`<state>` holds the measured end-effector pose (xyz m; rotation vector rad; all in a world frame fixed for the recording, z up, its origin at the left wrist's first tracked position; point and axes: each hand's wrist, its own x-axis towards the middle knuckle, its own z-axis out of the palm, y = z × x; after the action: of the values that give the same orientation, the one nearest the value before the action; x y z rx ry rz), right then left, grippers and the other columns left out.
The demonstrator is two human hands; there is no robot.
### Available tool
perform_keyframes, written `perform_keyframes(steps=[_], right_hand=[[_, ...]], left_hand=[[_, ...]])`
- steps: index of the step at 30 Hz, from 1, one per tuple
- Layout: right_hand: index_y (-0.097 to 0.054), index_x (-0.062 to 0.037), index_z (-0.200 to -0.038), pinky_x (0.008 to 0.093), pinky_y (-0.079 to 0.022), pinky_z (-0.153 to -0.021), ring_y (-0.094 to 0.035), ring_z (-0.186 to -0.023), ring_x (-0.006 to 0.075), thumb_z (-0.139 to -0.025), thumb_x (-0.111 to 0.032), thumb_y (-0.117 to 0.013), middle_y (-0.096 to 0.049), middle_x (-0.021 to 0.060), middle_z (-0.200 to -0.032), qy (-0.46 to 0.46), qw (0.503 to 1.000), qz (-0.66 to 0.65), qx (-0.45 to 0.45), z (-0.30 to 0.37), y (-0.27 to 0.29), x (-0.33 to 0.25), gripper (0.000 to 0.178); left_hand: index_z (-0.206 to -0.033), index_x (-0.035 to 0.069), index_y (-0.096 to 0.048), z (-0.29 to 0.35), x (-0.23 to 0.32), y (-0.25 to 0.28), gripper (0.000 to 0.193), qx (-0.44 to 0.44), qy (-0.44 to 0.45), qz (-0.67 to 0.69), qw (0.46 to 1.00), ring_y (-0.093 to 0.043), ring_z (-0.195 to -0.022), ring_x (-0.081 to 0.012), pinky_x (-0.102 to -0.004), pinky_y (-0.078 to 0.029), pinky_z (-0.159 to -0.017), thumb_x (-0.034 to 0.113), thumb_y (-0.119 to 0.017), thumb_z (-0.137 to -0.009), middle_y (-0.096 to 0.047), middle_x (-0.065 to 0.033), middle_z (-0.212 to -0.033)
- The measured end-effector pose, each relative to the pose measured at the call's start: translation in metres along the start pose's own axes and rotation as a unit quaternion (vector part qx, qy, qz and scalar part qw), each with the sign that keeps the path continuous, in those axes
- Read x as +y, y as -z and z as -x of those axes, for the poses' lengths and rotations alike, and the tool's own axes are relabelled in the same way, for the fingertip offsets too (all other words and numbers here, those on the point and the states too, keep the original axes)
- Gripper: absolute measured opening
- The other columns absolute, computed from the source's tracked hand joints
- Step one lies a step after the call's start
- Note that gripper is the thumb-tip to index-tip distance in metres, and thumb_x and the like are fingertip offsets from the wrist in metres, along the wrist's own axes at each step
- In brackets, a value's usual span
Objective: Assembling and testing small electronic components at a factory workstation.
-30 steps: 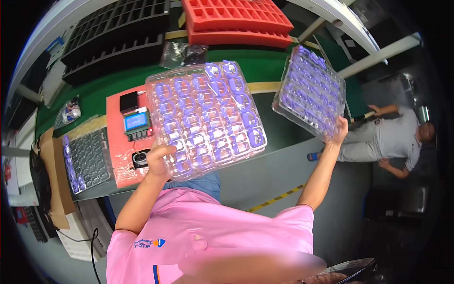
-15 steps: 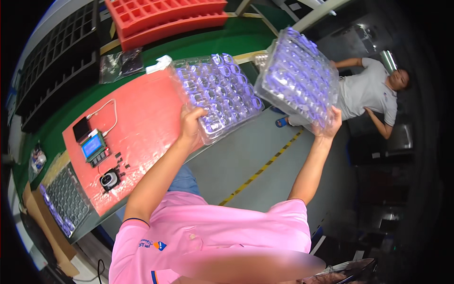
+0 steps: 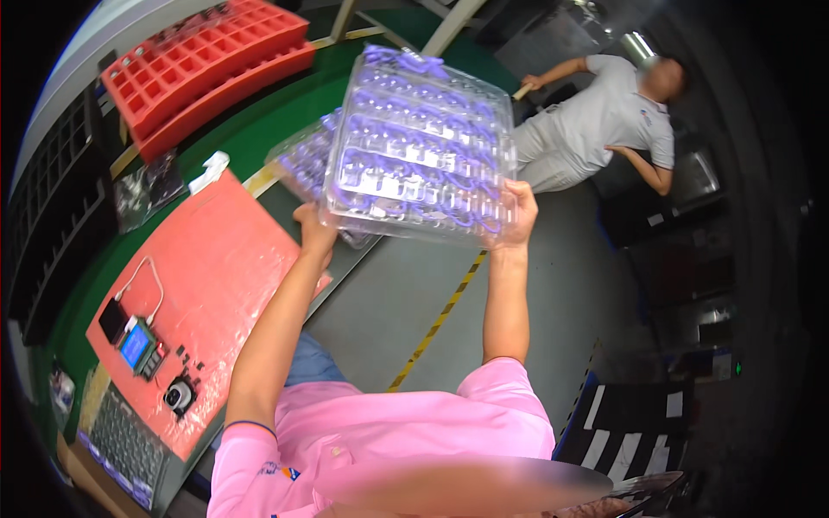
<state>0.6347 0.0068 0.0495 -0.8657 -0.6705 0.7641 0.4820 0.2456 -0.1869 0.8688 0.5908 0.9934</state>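
My right hand (image 3: 518, 214) grips the near right edge of a clear plastic tray (image 3: 423, 229). Rows of small purple, ring-like parts sit in its pockets, and it is held up at a tilt. Behind it, partly covered, is a second clear tray (image 3: 298, 164) with similar purple parts, above the table's far right corner. My left hand (image 3: 316, 235) is closed at the near edge of the trays; its fingertips are partly hidden, and it appears to hold the second tray.
A red mat (image 3: 207, 268) covers the table, with a small device with a lit blue screen (image 3: 136, 345) and a round black-and-white part (image 3: 180, 395). Red compartment trays (image 3: 207, 65) and black racks (image 3: 52, 216) stand behind. Another person (image 3: 596, 121) stands at the right.
The raised tray has moved left and now overlaps the second tray, which was fully visible before. Both my hands have shifted left, and the view has turned to the right.
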Motion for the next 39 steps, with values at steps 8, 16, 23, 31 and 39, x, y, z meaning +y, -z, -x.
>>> perform_keyframes(steps=[8,16,23,31,39], right_hand=[[-0.054,0.011,-0.141,0.0497,-0.054,-0.104,-0.068,-0.117,0.039,-0.094,-0.032,-0.054,-0.065,0.026,-0.134,0.07,0.997,-0.005,0.025,0.017,-0.023,0.017,0.064],[-0.051,0.0102,-0.144,0.0512,-0.054,-0.104,-0.067,-0.119,0.0398,-0.095,-0.032,-0.053,-0.065,0.0257,-0.135,0.071,0.996,-0.041,0.045,0.02,-0.046,0.052,0.065],[-0.05,0.0096,-0.144,0.051,-0.054,-0.103,-0.067,-0.118,0.0393,-0.095,-0.031,-0.053,-0.065,0.025,-0.135,0.023,0.995,-0.087,0.04,0.046,-0.113,0.149,0.064],[-0.052,0.0065,-0.143,0.048,-0.055,-0.102,-0.066,-0.12,0.0358,-0.096,-0.03,-0.052,-0.065,0.0214,-0.133,-0.035,0.994,-0.107,0.012,0.11,-0.213,0.27,0.06],[-0.039,0.0029,-0.154,0.0473,-0.049,-0.11,-0.057,-0.133,0.0308,-0.098,-0.034,-0.072,-0.054,0.0179,-0.145,-0.148,0.968,-0.027,-0.199,0.198,-0.276,0.302,0.075]], left_hand=[[-0.137,-0.014,-0.049,-0.015,0.024,-0.004,0.079,-0.036,0.028,-0.335,0.941,-0.057,-0.121,-0.0453,-0.0446,-0.053,-0.1,0.026,-0.084,-0.08,-0.041,-0.0358,-0.144],[-0.147,-0.006,-0.034,0.048,0.104,0.033,0.089,-0.127,0.033,-0.186,0.974,-0.053,-0.129,-0.0342,-0.0432,-0.052,-0.103,0.017,-0.087,-0.079,-0.04,-0.0268,-0.145],[-0.148,0.001,-0.028,0.165,0.179,0.082,0.086,-0.238,-0.024,0.101,0.966,-0.047,-0.14,-0.0295,-0.0454,-0.047,-0.111,0.009,-0.085,-0.085,-0.042,-0.0197,-0.149],[-0.149,0.003,-0.027,0.202,0.201,0.135,0.079,0.042,-0.206,0.149,0.966,-0.056,-0.13,-0.0241,-0.0407,-0.049,-0.108,0.01,-0.08,-0.09,-0.051,-0.0142,-0.142],[-0.146,-0.001,-0.039,0.27,0.24,0.25,0.069,0.186,-0.249,0.182,0.933,-0.065,-0.116,-0.0224,-0.0375,-0.053,-0.102,0.008,-0.073,-0.086,-0.064,-0.0146,-0.129]])
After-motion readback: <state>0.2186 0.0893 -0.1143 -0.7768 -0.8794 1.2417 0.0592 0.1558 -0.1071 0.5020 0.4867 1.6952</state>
